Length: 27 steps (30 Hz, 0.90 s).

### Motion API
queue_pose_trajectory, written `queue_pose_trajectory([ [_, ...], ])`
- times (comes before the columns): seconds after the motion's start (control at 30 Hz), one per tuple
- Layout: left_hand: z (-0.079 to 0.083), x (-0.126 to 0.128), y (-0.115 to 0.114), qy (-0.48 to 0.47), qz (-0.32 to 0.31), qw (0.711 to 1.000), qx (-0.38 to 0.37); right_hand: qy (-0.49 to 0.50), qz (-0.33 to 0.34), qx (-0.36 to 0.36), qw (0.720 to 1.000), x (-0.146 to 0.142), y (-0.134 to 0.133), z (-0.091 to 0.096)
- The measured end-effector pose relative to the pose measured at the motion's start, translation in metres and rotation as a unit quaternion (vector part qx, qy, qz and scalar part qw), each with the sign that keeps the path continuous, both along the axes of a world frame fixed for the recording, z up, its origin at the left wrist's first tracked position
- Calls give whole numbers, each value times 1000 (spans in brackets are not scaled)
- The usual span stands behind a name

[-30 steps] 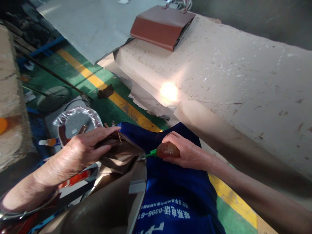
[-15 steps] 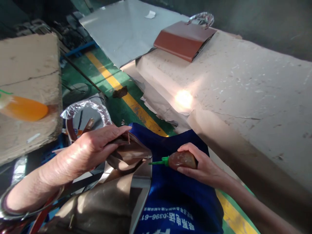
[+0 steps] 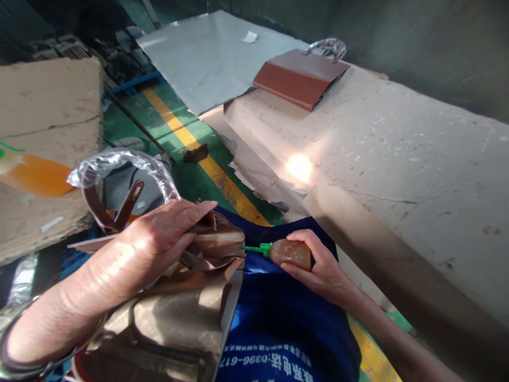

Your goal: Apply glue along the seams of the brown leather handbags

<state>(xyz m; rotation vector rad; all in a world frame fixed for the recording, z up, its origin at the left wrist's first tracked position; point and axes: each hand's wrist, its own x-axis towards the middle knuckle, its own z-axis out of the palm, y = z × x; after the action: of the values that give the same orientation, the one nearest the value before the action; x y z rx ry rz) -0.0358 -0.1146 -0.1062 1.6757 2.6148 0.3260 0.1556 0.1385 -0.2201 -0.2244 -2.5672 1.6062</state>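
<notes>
One bare right hand (image 3: 324, 270) on my feed grips a squat brown bottle with a green nozzle (image 3: 290, 253), lying level above a dark blue apron with white lettering (image 3: 294, 313). Its tip points at the edge of a shiny brown bag (image 3: 170, 313); I can't quite tell whether they touch. I see the left hand (image 3: 161, 231) pinching that bag's upper edge, beside a plastic-wrapped loop handle (image 3: 119, 159). Beyond, a reddish-brown flap bag (image 3: 296, 79) rests on a paper-covered surface (image 3: 397, 143).
</notes>
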Motion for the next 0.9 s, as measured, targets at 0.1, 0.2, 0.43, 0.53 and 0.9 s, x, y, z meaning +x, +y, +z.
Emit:
queue_pose_trajectory([
  [0.1,-8,0,-1,7,-17,1000,-14,0,-17,12,1000,-2,-1,-1],
  [0.2,-13,2,-1,-10,-25,999,-27,6,-27,22,999,-6,-2,-5],
  [0.43,-12,3,0,-22,-11,1000,-8,14,-37,39,998,-22,-2,-20],
  [0.53,-12,2,-2,-16,-7,1000,-11,-5,-22,37,999,-22,-2,-21],
  [0.9,-4,8,0,4,-12,1000,1,-37,12,25,999,-17,2,-17],
])
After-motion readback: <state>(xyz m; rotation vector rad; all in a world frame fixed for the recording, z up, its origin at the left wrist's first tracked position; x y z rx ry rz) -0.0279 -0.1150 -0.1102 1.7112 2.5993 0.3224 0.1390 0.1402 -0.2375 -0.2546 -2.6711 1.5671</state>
